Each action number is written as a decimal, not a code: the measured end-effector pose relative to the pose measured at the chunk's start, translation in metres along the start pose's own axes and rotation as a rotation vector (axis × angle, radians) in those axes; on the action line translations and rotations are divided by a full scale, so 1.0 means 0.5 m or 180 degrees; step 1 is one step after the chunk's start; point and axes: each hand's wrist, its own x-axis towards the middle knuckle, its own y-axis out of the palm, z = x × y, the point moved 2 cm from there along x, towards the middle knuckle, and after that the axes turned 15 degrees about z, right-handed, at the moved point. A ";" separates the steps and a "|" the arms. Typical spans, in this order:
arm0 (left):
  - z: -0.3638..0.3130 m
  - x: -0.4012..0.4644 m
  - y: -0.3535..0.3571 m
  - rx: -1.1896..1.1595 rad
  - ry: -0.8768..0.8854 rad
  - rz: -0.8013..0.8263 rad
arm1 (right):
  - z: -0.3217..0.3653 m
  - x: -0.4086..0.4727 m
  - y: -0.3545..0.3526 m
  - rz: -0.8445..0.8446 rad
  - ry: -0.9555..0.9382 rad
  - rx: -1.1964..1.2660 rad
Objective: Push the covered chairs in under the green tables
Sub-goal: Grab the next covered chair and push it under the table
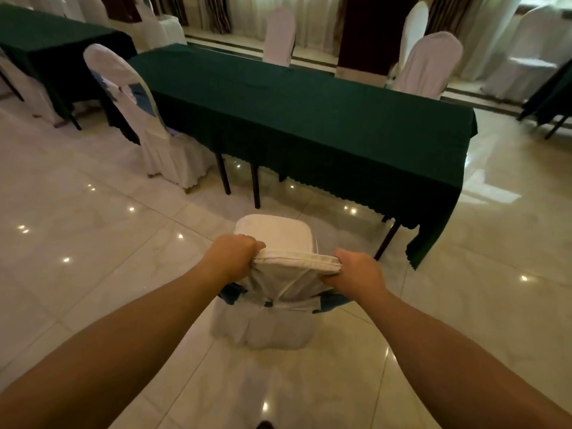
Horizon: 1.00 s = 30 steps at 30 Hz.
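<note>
Both bare forearms reach forward, left hand [230, 257] and right hand [359, 274] with fingers clamped on the top edge of a white fabric-covered chair [278, 274] (blue sash at its back), standing on glossy tiles near the long green-clothed table [309, 113], not yet under it.

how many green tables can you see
3: the long table ahead, one at far left, and a corner of one at the right edge. Others may be hidden.

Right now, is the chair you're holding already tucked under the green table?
No, the held chair, gripped by the left hand and right hand, stands on open floor short of the green table.
</note>
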 end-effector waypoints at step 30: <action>0.046 0.689 -0.367 0.0762 0.0814 -0.0146 | -0.266 0.460 -0.236 -0.0182 0.1093 0.0697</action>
